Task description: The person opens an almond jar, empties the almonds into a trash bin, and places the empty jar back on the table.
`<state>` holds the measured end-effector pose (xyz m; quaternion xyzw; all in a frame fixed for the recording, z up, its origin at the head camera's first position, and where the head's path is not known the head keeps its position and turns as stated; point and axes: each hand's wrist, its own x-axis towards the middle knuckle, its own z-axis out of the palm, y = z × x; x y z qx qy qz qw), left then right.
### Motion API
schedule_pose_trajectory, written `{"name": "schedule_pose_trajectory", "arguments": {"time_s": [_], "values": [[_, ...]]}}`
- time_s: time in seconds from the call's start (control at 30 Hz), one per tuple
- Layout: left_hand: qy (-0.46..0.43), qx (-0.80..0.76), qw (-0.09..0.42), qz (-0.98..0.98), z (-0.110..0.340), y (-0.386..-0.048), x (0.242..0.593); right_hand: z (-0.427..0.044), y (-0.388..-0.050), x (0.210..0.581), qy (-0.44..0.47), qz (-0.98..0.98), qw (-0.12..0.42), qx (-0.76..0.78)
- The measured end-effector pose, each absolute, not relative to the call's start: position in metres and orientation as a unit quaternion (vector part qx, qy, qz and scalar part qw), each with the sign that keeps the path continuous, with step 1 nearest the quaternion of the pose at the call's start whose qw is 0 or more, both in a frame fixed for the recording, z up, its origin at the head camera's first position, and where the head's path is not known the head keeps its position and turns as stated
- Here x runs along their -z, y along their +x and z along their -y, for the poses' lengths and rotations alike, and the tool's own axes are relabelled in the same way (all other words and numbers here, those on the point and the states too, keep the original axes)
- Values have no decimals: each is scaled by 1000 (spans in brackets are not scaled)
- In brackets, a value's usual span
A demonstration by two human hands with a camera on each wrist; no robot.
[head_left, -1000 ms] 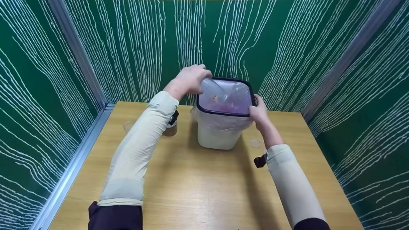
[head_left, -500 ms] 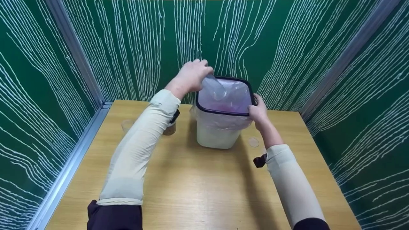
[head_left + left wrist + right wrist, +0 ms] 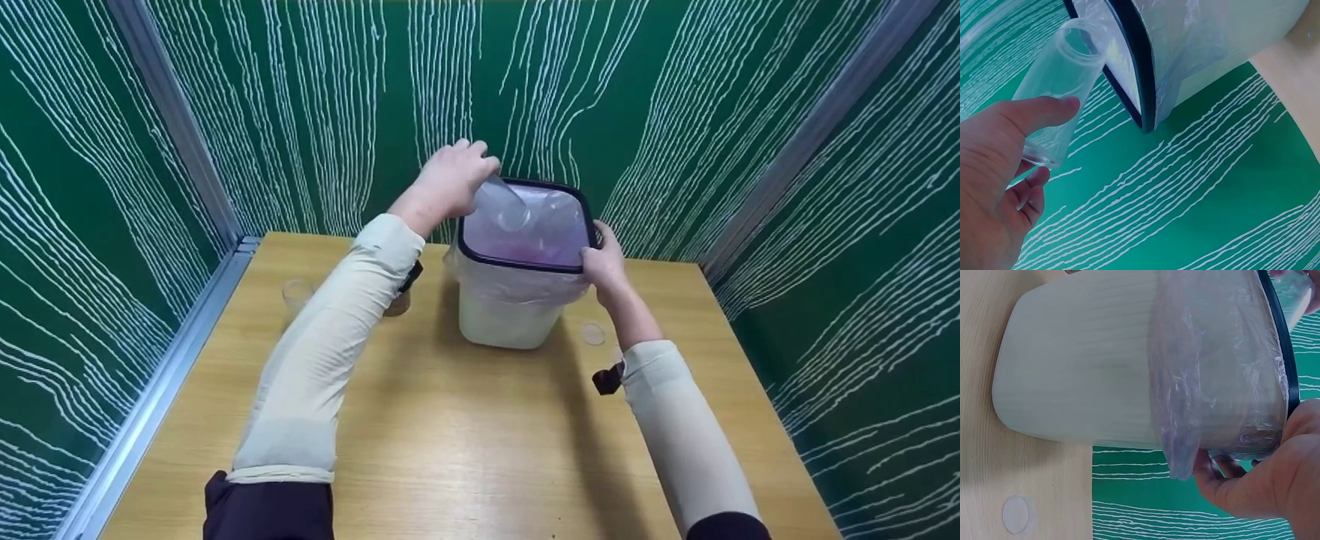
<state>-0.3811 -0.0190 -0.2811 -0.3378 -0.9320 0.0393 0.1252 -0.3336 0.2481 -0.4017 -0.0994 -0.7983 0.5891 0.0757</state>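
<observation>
Plainly, the left hand (image 3: 452, 178) has its fingers curled round a tilted clear jar (image 3: 1057, 79) above the lined bin (image 3: 508, 322), whose rim (image 3: 525, 265) the right hand (image 3: 606, 261) grips.

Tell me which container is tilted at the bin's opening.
The clear container in the left hand; the clear cup and brown container near the left sleeve sit on the table.

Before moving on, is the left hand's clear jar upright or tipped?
Tipped: the left hand holds the clear jar slanted, its mouth angled down toward the lined bin.
</observation>
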Motion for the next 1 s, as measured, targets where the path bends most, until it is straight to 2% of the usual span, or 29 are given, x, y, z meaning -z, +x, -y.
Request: {"name": "schedule_pose_trajectory", "arguments": {"time_s": [0.23, 0.43, 0.7, 1.0], "values": [[-324, 45, 132, 936, 19, -383, 290, -248, -333, 400, -105, 807, 79, -575], [-290, 189, 123, 930, 25, -386, 302, -249, -332, 399, -104, 804, 63, -583], [-245, 398, 133, 874, 44, -389, 319, -250, -333, 395, -99, 796, 76, -593], [-189, 515, 173, 818, 74, -384, 370, -249, -331, 403, -103, 797, 72, -591]]}}
